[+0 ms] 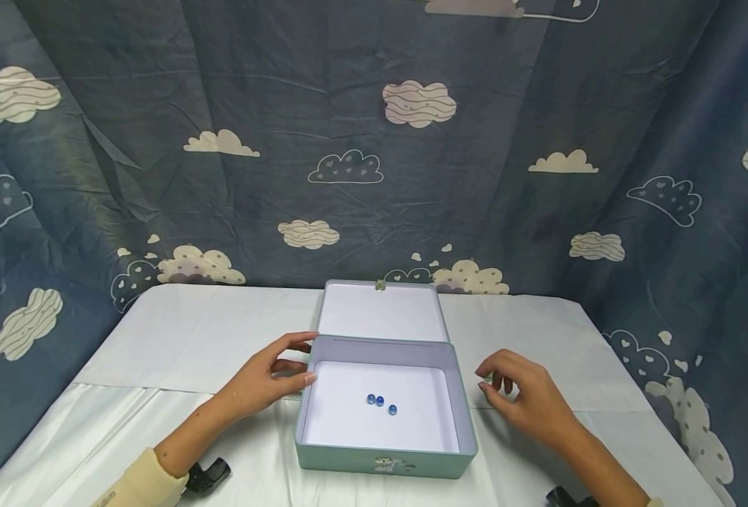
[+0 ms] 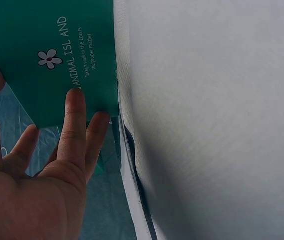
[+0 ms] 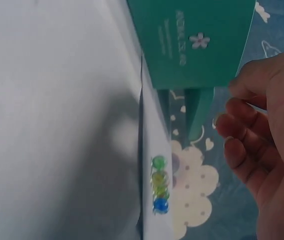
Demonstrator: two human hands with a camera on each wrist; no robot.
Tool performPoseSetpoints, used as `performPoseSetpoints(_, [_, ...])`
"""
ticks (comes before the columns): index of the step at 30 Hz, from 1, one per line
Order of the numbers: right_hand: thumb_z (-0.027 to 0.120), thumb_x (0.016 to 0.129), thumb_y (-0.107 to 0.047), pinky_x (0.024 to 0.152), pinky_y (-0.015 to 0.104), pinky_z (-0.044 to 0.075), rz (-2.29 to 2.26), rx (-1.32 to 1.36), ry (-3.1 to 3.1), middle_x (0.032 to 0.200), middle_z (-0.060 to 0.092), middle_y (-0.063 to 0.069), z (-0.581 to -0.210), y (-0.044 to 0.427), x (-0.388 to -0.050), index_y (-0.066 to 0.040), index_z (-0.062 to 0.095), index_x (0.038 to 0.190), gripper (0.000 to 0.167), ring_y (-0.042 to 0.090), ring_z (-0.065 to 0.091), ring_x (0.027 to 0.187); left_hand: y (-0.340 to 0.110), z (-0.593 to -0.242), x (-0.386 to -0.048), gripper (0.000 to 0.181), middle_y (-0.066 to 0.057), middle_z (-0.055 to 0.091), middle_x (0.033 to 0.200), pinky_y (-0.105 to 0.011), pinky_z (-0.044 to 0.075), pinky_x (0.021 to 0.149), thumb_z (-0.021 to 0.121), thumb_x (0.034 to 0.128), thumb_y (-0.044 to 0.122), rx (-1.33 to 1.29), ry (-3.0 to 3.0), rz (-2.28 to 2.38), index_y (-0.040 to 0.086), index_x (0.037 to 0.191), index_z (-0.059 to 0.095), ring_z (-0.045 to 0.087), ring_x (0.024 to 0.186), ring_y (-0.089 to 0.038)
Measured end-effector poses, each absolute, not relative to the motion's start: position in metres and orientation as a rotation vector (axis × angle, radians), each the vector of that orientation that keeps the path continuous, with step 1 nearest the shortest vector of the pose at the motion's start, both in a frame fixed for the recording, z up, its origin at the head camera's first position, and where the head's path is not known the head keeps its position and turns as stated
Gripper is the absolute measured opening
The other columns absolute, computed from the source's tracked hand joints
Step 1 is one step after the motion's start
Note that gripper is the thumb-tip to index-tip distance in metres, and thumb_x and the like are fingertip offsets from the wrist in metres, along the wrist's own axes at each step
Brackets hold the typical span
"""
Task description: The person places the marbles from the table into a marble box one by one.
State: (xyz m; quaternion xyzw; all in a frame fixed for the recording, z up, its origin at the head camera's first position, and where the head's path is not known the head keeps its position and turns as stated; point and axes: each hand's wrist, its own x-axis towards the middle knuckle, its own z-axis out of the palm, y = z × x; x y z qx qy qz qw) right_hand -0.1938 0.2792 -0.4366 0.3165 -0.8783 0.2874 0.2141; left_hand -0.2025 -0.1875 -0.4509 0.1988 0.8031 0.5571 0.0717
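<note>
A green tin box (image 1: 383,461) stands with its lid (image 1: 383,310) swung back behind it. Three blue marbles (image 1: 379,401) lie on the white floor inside. My left hand (image 1: 263,377) rests against the box's left side, fingertips touching the wall (image 2: 77,30) printed with a flower and lettering. To the right of the box, apart from it, my right hand (image 1: 522,394) hovers with loosely bent fingers. Several marbles (image 3: 160,191), green, yellowish and blue, sit in a row on the cloth near it. No marble shows in its grasp; the hand mostly hides them in the head view.
White cloth (image 1: 215,317) covers the table, with a fold line running across it. A dark curtain (image 1: 348,105) with cloud prints hangs behind and at both sides. A black strap mount (image 1: 208,477) sits on the left wrist. The lid has a small metal clasp (image 1: 380,285).
</note>
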Motion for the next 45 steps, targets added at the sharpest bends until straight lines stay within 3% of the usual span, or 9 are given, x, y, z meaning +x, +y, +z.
performPoseSetpoints(12, [0.082,0.079,0.012,0.059,0.024,0.053,0.742,0.767,-2.481,0.098,0.070,-0.004,-0.447,0.296,-0.204,-0.015,0.075,0.100,0.035,0.008,0.061,0.073,-0.187,-0.450,-0.203,0.068,-0.017,0.052,0.150,-0.030,0.062,0.090,0.080,0.0983,0.030,0.590,2.420,1.667,0.030,0.158,0.048,0.066,0.126,-0.035])
performPoseSetpoints(21, [0.085,0.081,0.005,0.062,0.024,0.054,0.664,0.621,-2.623,0.103,0.070,-0.005,-0.452,0.301,-0.205,-0.012,0.078,0.107,0.032,0.008,0.060,0.074,-0.187,-0.450,-0.202,0.068,-0.017,0.053,0.150,-0.031,0.062,0.092,0.080,0.0983,0.030,0.582,2.433,1.657,0.031,0.158,0.047,0.067,0.125,-0.033])
performPoseSetpoints(31, [0.085,0.084,0.001,0.060,0.023,0.047,0.578,0.559,-2.716,0.101,0.067,-0.005,-0.456,0.304,-0.206,-0.011,0.079,0.115,0.034,0.007,0.056,0.074,-0.187,-0.451,-0.202,0.068,-0.017,0.053,0.150,-0.030,0.061,0.092,0.080,0.0984,0.030,0.585,2.427,1.662,0.031,0.158,0.048,0.067,0.124,-0.033])
performPoseSetpoints(45, [0.085,0.084,-0.002,0.061,0.024,0.048,0.528,0.470,-2.816,0.095,0.063,-0.005,-0.458,0.302,-0.207,-0.007,0.077,0.104,0.022,0.007,0.053,0.073,-0.187,-0.450,-0.202,0.068,-0.018,0.053,0.150,-0.030,0.061,0.092,0.080,0.0984,0.029,0.586,2.427,1.663,0.030,0.158,0.047,0.067,0.124,-0.033])
